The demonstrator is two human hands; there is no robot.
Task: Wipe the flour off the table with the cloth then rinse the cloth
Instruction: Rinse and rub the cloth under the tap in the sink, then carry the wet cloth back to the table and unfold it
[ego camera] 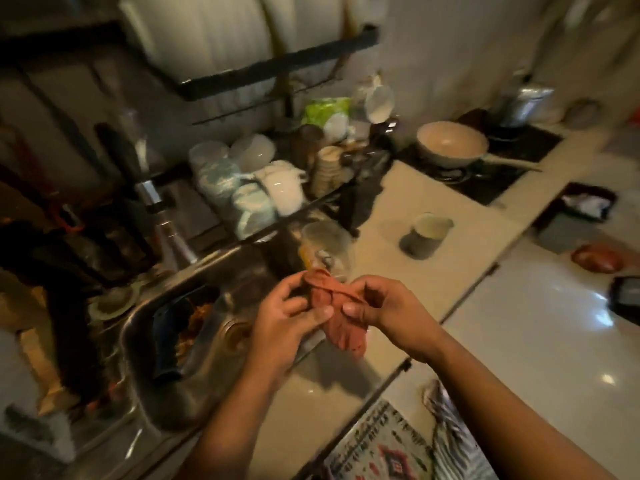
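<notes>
Both hands grip 1 bunched reddish-orange cloth [337, 313] just right of the stainless steel sink [138, 341], above the pale countertop [450, 209] edge. Left hand [287, 317] and right hand [381, 310] each pinch it with curled fingers.

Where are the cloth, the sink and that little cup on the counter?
cloth [346, 334], head view, on its hanging lower folds.
sink [194, 272], head view, on its far metal rim.
cup [419, 245], head view, on its grey outer side.
</notes>
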